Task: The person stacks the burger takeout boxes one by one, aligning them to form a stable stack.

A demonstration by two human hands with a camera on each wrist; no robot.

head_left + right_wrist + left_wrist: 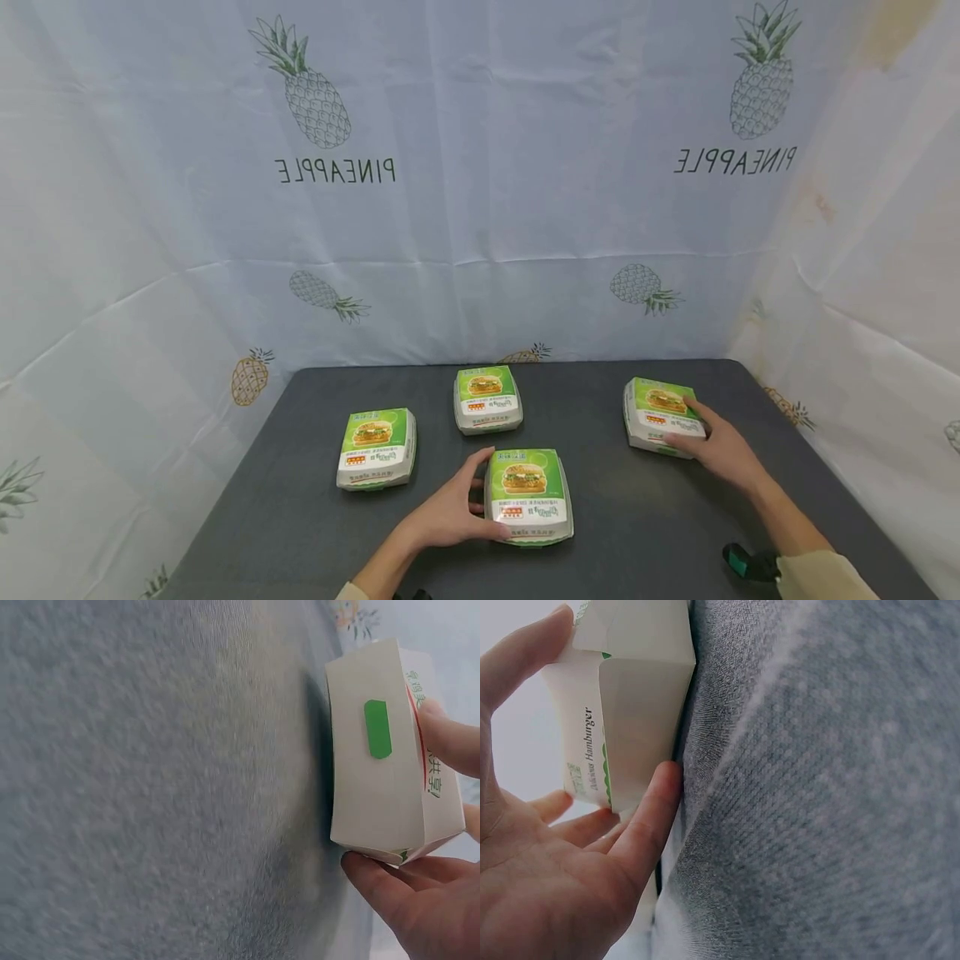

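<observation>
Near the front middle of the dark table, my left hand point(447, 510) grips the left side of a green-and-white hamburger box point(528, 500). Its thumb is at the box's front and the fingers are along the left and back. The left wrist view has this box point(641, 724) upright, with the little finger low against it. At the right, my right hand point(722, 448) holds another hamburger box point(656, 412) by its right side. In the right wrist view, the thumb lies on that box's point(375, 802) lid and other fingers are at its side.
Two more hamburger boxes stand on the table point(300, 533), one at the left point(377, 448) and one at the back middle point(487, 400). White cloth point(480, 208) with pineapple prints hangs behind and at both sides. A dark strap piece point(750, 562) is by my right wrist.
</observation>
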